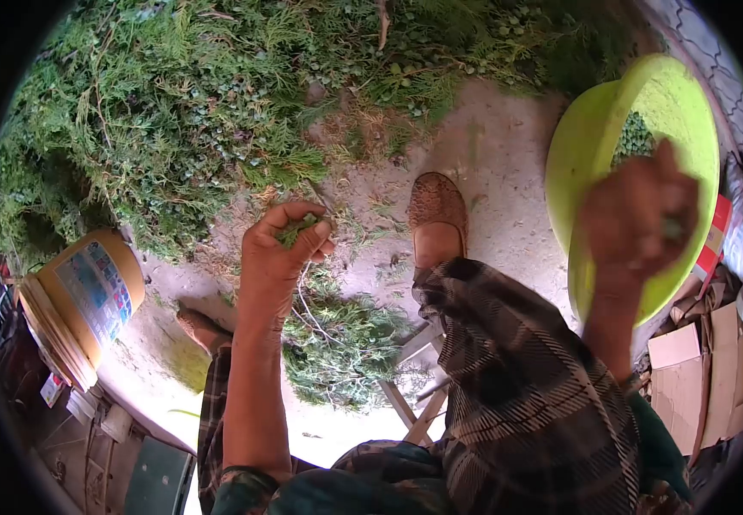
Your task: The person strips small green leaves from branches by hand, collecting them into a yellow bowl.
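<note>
My left hand [290, 236] is curled around a small green sprig [297, 228], its fingers bent toward the thumb, over the littered floor. My right hand [642, 210] is smeared by motion in front of the yellow-green tub [577, 146]; something small and green shows by its fingers, too blurred to make out. Inside the tub lie small green cones [633, 137]. A large heap of leafy green branches [191, 112] with pale cones fills the upper left, and a smaller pile of branches [345, 352] lies below my left hand.
A yellow bucket [88, 296] with a label lies tilted at the left. Cardboard boxes [706, 378] stand at the lower right beside plastic bags [742, 223]. Wooden legs [423, 416] of a stool or frame show below. My shoe [438, 206] rests on the floor between the hands.
</note>
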The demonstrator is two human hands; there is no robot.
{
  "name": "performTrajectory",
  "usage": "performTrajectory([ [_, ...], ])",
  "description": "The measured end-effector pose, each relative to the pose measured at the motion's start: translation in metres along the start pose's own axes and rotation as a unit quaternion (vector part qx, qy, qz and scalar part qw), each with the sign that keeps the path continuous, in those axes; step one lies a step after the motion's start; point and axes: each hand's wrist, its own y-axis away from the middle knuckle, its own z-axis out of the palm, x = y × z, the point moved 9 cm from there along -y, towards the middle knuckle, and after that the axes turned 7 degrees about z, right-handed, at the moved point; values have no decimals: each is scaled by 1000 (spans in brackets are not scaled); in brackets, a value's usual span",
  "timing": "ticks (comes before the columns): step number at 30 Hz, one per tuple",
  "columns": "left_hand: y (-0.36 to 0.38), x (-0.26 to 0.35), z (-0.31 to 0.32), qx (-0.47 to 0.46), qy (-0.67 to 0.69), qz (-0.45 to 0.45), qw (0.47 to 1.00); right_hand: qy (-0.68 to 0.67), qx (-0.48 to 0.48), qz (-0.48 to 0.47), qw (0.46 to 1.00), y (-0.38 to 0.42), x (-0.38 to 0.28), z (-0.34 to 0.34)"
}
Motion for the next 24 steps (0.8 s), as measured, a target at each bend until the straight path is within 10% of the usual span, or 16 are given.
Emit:
performTrajectory([
  [2,1,-3,-2,4,0,-4,1000,483,282,-143,816,46,-89,2],
  [4,3,-9,0,-15,17,-3,1000,798,512,-90,305,97,-130,-27],
  [6,4,-15,2,-20,17,1,1000,922,386,20,11,104,-118,-36],
  [8,8,-18,5,-25,11,-1,1000,846,429,-123,291,73,-87,10],
  [10,11,-12,18,-55,-66,2,996,674,370,-96,633,52,-25,-6],
  [11,14,-6,26,-65,-82,25,994,669,237,56,702,7,23,1],
  [14,32,9,53,-98,-132,28,986,570,98,298,760,-37,153,-60],
  [19,32,1,48,-92,-133,37,986,501,50,278,818,-47,184,-80],
  [24,25,-22,36,-87,-31,-26,995,618,-20,234,750,-60,176,-64],
])
